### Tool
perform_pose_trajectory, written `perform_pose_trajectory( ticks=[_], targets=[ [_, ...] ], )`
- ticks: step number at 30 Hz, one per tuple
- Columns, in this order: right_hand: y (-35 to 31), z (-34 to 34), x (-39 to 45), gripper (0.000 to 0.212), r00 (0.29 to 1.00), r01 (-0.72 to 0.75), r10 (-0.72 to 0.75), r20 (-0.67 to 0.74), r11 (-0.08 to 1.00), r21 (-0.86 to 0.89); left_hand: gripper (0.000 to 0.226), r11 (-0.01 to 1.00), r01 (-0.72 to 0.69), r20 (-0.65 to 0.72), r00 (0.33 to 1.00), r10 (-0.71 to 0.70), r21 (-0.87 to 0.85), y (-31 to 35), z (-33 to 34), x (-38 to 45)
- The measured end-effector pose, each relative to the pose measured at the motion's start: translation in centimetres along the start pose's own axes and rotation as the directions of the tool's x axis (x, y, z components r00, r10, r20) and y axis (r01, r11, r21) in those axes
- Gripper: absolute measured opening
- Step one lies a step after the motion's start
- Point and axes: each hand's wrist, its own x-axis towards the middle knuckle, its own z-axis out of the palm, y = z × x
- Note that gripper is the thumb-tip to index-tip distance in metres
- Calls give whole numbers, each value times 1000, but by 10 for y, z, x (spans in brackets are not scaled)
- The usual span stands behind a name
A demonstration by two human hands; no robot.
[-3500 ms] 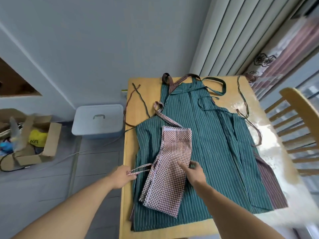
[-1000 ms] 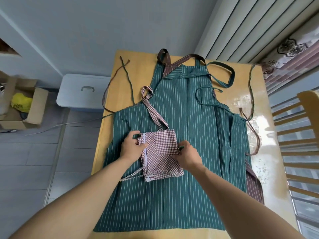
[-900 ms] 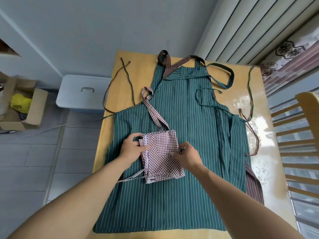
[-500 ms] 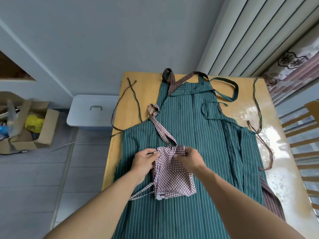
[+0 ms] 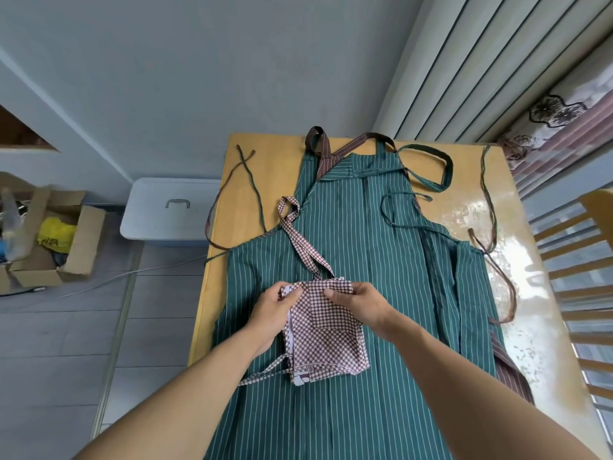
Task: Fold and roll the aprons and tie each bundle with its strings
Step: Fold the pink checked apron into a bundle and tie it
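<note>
A small red-and-white checked apron (image 5: 326, 336), folded into a rough square, lies on top of a green striped apron (image 5: 361, 247) spread flat over the wooden table (image 5: 243, 200). My left hand (image 5: 273, 310) pinches the far left corner of the checked fold. My right hand (image 5: 363, 302) grips its far edge, fingers curled over the cloth. One checked strap (image 5: 298, 240) runs away toward the far left. Another checked string (image 5: 263, 373) trails out from the near left corner. A brown striped apron (image 5: 507, 370) peeks out under the green one at the right.
Thin green and brown strings (image 5: 247, 184) lie loose on the table's left and right sides. A wooden chair (image 5: 583, 260) stands at the right. On the floor to the left sit a pale blue lidded bin (image 5: 169, 210) and an open cardboard box (image 5: 49, 234).
The checked apron went from a long strip to a short square fold. Both hands moved from its side edges up to its far edge and now grasp it there.
</note>
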Motion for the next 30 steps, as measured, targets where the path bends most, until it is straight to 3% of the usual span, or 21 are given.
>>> perform_pose_trajectory(
  ticks=[4,8,13,14,15,16,17,19,20,22,23,25,26,28,30],
  targets=[
    [9,3,3,28,998,4,-5,-60,1000,-7,16,994,89,44,995,-86,-71,-3,7,0],
    [24,6,13,43,982,-29,-2,-190,986,-164,20,984,38,-34,999,-33,172,-8,1,9],
    [37,13,12,41,912,4,-107,-397,968,-253,32,958,-18,-155,986,65,285,-9,-6,14],
    [38,15,8,45,875,27,-219,-432,913,-407,32,951,-31,-160,983,84,309,-9,-6,16],
    [41,16,2,47,824,55,-393,-408,772,-633,32,940,-38,-161,982,98,338,-9,-5,18],
    [44,18,-5,48,784,111,-562,-264,545,-831,33,924,-49,-157,981,116,380,-8,-5,20],
    [49,21,-12,48,765,220,-643,-36,312,-924,34,902,-53,-150,980,129,428,-6,-4,21],
    [62,27,-24,57,787,404,-511,345,4,-915,33,848,-71,-118,981,155,526,-2,-3,23],
    [71,30,-29,66,808,432,-410,423,-77,-899,35,828,-82,-106,980,169,555,1,-2,21],
    [86,32,-35,80,856,409,-288,429,-130,-903,45,752,-150,-111,952,285,641,4,-1,14],
    [93,33,-38,84,876,390,-253,411,-130,-912,48,657,-225,-103,901,421,719,2,0,8],
    [101,34,-39,88,901,348,-222,372,-141,-927,41,412,-432,76,759,646,802,-4,0,-5],
    [104,33,-39,90,906,330,-223,359,-158,-931,35,351,-522,212,742,636,777,-8,0,-14],
    [110,35,-37,94,892,317,-282,354,-171,-933,35,388,-553,413,824,388,738,-16,-2,-37],
    [114,30,-34,93,875,297,-362,323,-127,-946,58,426,-490,461,870,176,761,-24,-3,-47]
  ],
)
